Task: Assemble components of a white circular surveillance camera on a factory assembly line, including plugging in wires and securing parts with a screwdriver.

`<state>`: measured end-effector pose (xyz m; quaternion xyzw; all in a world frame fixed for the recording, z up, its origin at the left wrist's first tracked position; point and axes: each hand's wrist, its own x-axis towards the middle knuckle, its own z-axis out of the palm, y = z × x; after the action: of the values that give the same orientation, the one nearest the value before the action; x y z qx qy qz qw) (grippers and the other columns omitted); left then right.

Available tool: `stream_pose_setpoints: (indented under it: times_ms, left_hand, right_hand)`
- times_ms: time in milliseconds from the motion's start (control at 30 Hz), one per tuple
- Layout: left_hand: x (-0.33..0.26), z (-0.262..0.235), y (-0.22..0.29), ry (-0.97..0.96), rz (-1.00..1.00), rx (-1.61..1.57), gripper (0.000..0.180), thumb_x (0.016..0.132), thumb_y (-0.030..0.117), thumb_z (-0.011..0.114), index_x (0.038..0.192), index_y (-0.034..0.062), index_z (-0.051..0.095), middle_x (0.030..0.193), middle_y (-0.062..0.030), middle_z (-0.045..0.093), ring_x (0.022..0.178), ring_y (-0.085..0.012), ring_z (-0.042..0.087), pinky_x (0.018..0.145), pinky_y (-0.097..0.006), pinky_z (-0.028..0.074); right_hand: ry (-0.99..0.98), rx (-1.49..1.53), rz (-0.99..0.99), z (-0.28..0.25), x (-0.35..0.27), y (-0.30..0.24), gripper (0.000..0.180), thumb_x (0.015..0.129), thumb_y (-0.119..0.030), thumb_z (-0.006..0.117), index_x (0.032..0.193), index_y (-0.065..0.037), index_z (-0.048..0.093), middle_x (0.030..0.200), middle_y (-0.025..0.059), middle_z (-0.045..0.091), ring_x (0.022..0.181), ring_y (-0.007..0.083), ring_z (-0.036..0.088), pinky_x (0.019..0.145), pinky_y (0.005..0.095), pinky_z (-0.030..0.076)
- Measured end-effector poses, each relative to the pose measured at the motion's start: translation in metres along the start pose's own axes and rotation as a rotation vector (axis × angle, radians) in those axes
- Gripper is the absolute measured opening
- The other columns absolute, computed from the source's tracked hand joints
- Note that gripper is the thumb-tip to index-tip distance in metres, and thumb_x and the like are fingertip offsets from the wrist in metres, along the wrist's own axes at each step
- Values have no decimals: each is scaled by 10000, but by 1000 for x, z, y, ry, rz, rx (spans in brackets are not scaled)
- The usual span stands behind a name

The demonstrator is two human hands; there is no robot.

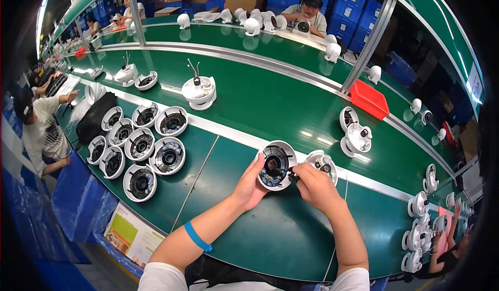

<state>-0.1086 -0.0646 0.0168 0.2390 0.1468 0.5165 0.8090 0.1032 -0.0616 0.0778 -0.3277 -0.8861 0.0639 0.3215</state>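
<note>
A white dome camera housing (278,180), lined with a black ring and blue circuit boards, is tilted with its inside facing up. My left hand (246,188) grips it along the left and lower rim. At its right rim my right hand (318,185) is closed, fingertips pinched on a small black part (293,175); its exact kind is too small to tell. Just beyond the right hand stands a white camera base (325,163) with small round parts on top, partly hidden by the fingers. A blue band circles my left wrist.
Several similar housings (140,183) lie grouped on the left of the green bench, beside a black bag (99,117). White camera units (199,92) sit on the green conveyor. A red tray (368,99) rests by the metal rail. Co-workers sit across, left and right.
</note>
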Motion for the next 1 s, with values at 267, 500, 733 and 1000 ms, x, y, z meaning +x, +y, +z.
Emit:
stream_pose_setpoints:
  times_ms: [267,500,733,1000]
  left_hand:
    - [-3,-11,5,-71,99,158,747,1081,522,499,1630,71,271,1554,-94,470,1427,-199,472,1171,-391,407]
    - [0,-7,1,-197,200,405,889,1017,460,655,1662,54,198,1548,-135,462,1438,-228,442,1187,-368,350]
    - [4,-12,-12,-185,300,538,886,986,421,705,1646,38,255,1535,-143,469,1403,-233,455,1169,-362,349]
    - [6,-9,-15,-208,309,674,952,955,469,720,1638,9,243,1569,-169,435,1453,-261,421,1209,-399,314]
  right_hand:
    - [-95,-133,-61,16,0,-9,273,700,3,733,964,-36,678,849,89,654,686,287,669,574,397,536]
    - [-136,-193,-63,29,4,-12,193,677,-68,744,848,-51,658,779,73,598,671,267,643,542,397,506]
    - [-195,-262,-76,31,0,-10,140,720,-94,739,801,-54,632,816,62,586,733,235,636,581,377,538]
    - [-249,-335,-84,31,-6,-8,123,725,-89,710,836,-53,670,856,61,624,767,226,645,608,366,550]
